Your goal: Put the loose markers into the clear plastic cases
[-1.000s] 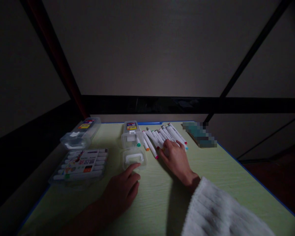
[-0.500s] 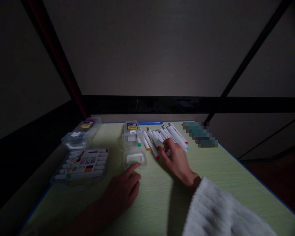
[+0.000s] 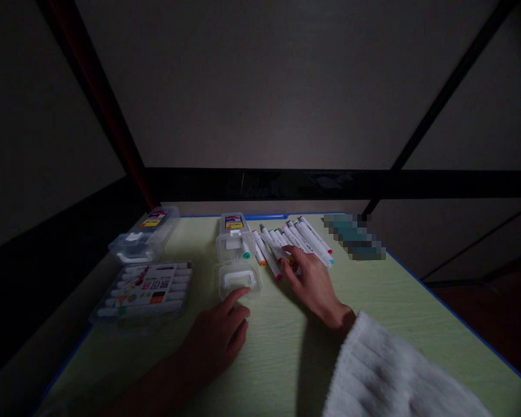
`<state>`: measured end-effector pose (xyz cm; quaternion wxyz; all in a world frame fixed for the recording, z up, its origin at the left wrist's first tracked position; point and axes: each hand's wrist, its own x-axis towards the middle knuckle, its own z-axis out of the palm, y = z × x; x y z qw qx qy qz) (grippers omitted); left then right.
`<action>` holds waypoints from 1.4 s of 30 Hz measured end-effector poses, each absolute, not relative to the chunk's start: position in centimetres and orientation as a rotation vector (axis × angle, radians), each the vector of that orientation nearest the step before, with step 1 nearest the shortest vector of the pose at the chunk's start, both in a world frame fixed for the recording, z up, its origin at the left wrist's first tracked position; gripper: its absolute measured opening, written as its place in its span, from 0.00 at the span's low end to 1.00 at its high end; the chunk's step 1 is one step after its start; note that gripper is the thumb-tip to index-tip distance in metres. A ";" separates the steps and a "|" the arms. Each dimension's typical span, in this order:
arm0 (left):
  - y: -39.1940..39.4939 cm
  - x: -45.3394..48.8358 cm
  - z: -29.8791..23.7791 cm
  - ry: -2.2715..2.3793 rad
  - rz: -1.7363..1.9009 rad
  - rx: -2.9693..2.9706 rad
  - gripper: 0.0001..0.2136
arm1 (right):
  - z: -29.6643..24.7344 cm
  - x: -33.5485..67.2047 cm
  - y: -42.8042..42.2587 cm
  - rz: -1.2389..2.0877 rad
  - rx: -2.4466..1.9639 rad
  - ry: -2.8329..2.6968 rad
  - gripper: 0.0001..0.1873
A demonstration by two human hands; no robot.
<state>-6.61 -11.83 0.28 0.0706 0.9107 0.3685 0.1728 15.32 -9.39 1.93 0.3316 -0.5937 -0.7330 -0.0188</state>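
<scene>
My right hand [image 3: 310,284] reaches into a spread of white markers [image 3: 301,237] with coloured ends. Its thumb and index finger close around the yellow end of one marker [image 3: 289,260], which lies among the others. My left hand [image 3: 219,333] is open with its fingers apart and loosely bent. Its index fingertip is at the near edge of the clear lid [image 3: 238,280] of a plastic marker box [image 3: 234,237]; whether it presses on it I cannot tell. A green-ended marker [image 3: 245,250] shows in that box. Markers with orange and red ends lie beside it.
On the left lie a clear case [image 3: 145,289] full of markers and another clear plastic box [image 3: 150,231]. A blurred teal object [image 3: 353,236] lies at the right. The green table [image 3: 373,307] has blue edging and meets a wall at the back.
My right index finger has stretched slightly farther left over the yellow-ended marker. My left hand and the boxes stay where they were.
</scene>
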 end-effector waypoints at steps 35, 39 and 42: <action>-12.0 -6.5 0.5 1.088 0.495 2.756 0.07 | 1.3 15.3 -9.5 -0.160 -1.142 -2.105 0.14; -11.9 -6.5 0.5 1.099 0.475 2.750 0.07 | 1.7 15.2 -9.8 -0.207 -1.136 -2.096 0.14; -11.9 -6.5 0.4 1.096 0.482 2.755 0.07 | 2.0 14.9 -10.1 -0.227 -1.103 -2.026 0.14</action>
